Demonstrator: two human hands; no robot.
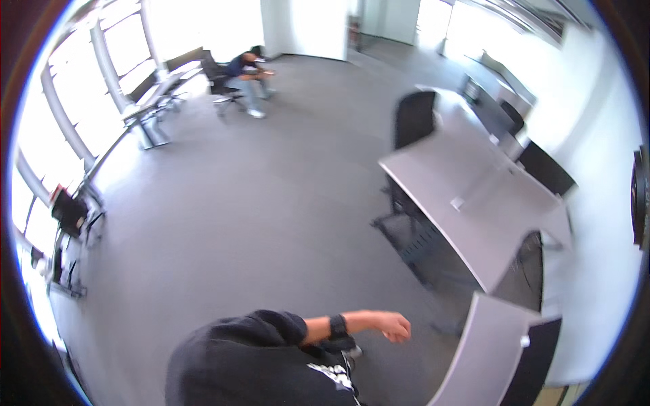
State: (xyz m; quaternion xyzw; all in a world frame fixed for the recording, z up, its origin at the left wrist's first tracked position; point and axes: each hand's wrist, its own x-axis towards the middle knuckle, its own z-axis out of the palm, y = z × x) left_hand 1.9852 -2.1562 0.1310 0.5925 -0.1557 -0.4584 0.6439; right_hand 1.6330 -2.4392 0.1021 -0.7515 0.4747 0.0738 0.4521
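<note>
My left hand [395,326] reaches across in front of my body at the lower middle, with its fingers curled in. No object shows in it. A black band [338,327] is round the wrist, and the short black sleeve [267,327] covers the upper arm. Below the forearm is my black shirt [230,372] with a white print, and a thin white cord hangs beside the print. The hand touches no furniture; the nearest piece is a pale desk [467,352] to its right. My right hand is out of the picture.
Grey floor [237,203] spreads ahead. Pale joined desks [474,183] stand at the right, with a black office chair [414,122] against them. Far left, a person [250,74] sits on a chair, leaning forward. Desks and chairs line the windows [68,88] on the left.
</note>
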